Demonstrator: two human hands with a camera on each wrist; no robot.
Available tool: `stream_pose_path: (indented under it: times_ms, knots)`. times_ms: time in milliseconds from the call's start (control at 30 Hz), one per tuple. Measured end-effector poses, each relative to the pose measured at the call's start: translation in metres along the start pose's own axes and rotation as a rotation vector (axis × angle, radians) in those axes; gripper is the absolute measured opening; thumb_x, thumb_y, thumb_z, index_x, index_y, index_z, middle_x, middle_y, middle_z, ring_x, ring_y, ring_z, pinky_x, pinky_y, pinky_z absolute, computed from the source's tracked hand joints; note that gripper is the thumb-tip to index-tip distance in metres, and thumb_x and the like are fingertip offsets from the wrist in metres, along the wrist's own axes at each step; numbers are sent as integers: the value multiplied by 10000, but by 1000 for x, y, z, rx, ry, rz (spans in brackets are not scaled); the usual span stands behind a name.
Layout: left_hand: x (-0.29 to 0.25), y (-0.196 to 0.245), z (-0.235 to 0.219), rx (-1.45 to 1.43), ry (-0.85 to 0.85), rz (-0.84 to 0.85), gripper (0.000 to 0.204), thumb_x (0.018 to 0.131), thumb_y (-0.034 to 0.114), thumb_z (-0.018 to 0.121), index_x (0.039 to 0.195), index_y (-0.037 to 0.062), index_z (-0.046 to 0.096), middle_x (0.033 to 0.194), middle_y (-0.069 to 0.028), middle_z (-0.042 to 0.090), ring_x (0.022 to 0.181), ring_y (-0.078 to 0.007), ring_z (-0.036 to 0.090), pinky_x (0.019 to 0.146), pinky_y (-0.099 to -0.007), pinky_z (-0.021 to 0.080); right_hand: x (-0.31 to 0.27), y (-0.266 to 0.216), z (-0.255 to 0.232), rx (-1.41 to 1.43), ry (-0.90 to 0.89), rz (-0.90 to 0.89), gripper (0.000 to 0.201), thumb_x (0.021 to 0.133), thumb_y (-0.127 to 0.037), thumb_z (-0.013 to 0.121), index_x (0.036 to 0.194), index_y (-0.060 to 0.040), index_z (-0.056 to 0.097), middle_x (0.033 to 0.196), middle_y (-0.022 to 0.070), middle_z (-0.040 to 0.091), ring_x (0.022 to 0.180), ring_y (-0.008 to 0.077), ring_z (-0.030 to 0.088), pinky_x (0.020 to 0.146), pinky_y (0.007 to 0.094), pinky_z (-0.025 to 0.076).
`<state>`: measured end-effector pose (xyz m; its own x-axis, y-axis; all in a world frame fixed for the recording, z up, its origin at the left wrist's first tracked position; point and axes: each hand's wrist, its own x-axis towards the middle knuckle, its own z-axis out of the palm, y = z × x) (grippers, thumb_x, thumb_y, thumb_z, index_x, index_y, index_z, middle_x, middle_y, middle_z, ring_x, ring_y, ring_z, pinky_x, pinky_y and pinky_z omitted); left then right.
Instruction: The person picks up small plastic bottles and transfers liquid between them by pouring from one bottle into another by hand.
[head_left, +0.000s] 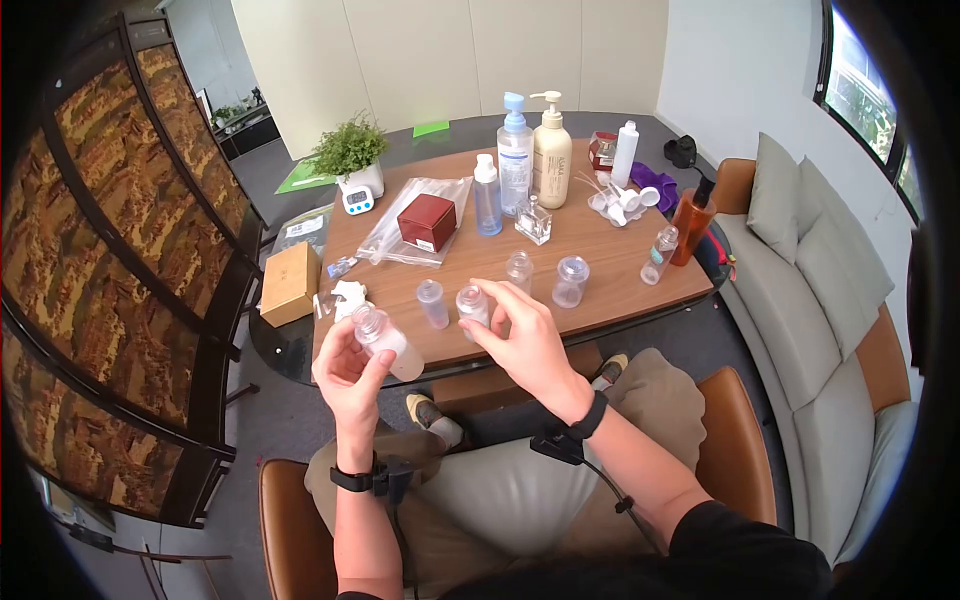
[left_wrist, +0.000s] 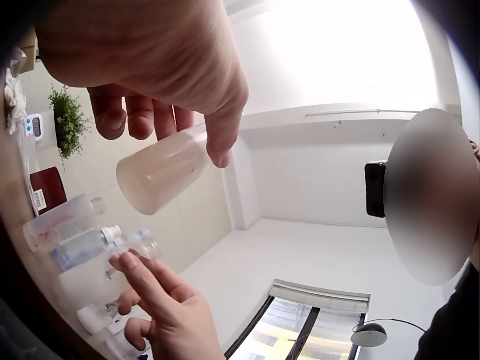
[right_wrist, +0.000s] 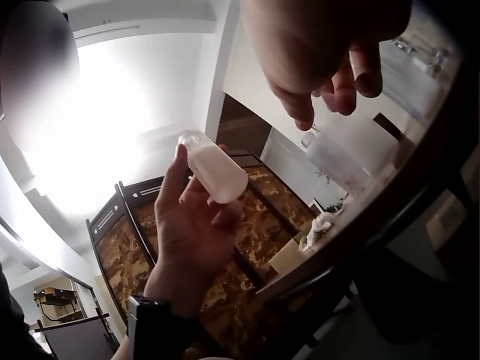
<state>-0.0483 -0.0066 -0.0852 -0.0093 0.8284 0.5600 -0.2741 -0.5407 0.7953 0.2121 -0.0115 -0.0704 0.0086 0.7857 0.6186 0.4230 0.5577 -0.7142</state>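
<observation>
My left hand (head_left: pixel 350 375) grips a clear, uncapped bottle (head_left: pixel 388 340) holding whitish contents, tilted above the table's front edge. In the left wrist view, the thumb and fingers of that hand (left_wrist: pixel 150 67) hold the bottle (left_wrist: pixel 161 172) near its neck. Thumb and forefinger of my right hand (head_left: pixel 525 345) pinch a small clear bottle (head_left: pixel 473 308) around its top. The left wrist view shows the right hand (left_wrist: pixel 176 315) lower down, fingertips together. Beside the small bottle stand an empty-looking clear container (head_left: pixel 432 305), another clear bottle (head_left: pixel 519 272) and a wider jar (head_left: pixel 571 282).
Pump bottles (head_left: pixel 552 150) and a blue bottle (head_left: pixel 487 200) stand farther back, near a glass perfume bottle (head_left: pixel 534 222). A red box (head_left: pixel 427 222) lies on a plastic bag. An amber bottle (head_left: pixel 692 225) is at right; a cardboard box (head_left: pixel 290 283) and potted plant (head_left: pixel 352 150) are at left.
</observation>
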Motion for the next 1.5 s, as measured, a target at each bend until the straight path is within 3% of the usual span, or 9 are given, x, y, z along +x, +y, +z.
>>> stream_pose_path:
  times_ms: [167, 467, 567, 600, 700, 800, 1100, 1200, 1500]
  knots:
    - [0, 5, 5, 59, -8, -6, 549, 926, -85, 850, 1443, -84, 664, 1316, -160, 780, 1203, -202, 755, 1032, -348, 610, 2, 1, 7, -81, -7, 105, 559, 947, -113, 894, 1443, 48, 695, 1033, 124, 728, 689, 154, 610, 678, 360, 531]
    - [1, 3, 13, 88, -26, -32, 563, 919, -98, 861, 1450, -68, 678, 1324, -145, 775, 1191, -196, 752, 1004, -334, 615, -1, -11, 3, -14, 137, -61, 534, 937, -81, 881, 1428, 12, 693, 1159, 119, 757, 741, 192, 696, 705, 367, 585]
    - [0, 3, 18, 82, -30, -45, 570, 919, -92, 867, 1453, -72, 671, 1329, -144, 770, 1189, -195, 752, 994, -334, 620, -8, -24, -3, 23, 131, -292, 452, 907, 42, 813, 1344, -28, 721, 1227, 85, 711, 758, 83, 643, 524, 239, 472]
    - [0, 4, 20, 60, -28, -67, 574, 918, -95, 867, 1455, -72, 665, 1327, -146, 769, 1180, -192, 753, 979, -331, 624, -11, -43, -6, 88, 44, -187, 508, 902, -60, 880, 1379, -48, 708, 1188, 109, 727, 824, 192, 699, 667, 345, 590]
    - [-5, 4, 30, 9, -49, -105, 576, 916, -100, 866, 1452, -71, 656, 1323, -147, 766, 1162, -184, 754, 946, -316, 632, -12, -60, -3, 68, -58, -229, 607, 897, -156, 907, 1440, -24, 670, 1295, 148, 697, 1040, 338, 722, 883, 453, 618]
    - [-10, 9, 46, -23, -77, -100, 552, 915, -105, 864, 1425, -64, 658, 1314, -142, 757, 1139, -162, 737, 888, -281, 636, -13, -46, 5, 55, -63, -263, 606, 890, -139, 905, 1430, -2, 667, 1276, 160, 697, 1120, 378, 713, 963, 473, 599]
    - [-11, 7, 71, 232, -15, -20, 459, 971, -55, 808, 1418, -13, 712, 1413, -121, 689, 849, -54, 612, 586, -202, 516, 3, -42, -30, 74, 151, -198, 491, 889, -97, 880, 1331, 1, 687, 1199, 132, 690, 1018, 276, 708, 833, 385, 581]
    - [-10, -7, 81, 599, 35, 103, 465, 983, -31, 810, 1435, 13, 711, 1411, -119, 692, 753, -43, 585, 572, -209, 484, 18, -27, -51, 48, 263, -157, 471, 873, -63, 874, 1303, -13, 688, 1188, 102, 693, 953, 222, 669, 780, 352, 540]
    - [-11, -42, 99, 836, 66, 112, 538, 951, 57, 887, 1453, 12, 698, 1309, -85, 780, 603, -79, 459, 555, -288, 433, 22, 3, -81, 152, 243, -7, 497, 885, -107, 889, 1333, -24, 691, 1166, 76, 741, 976, 179, 691, 777, 340, 521]
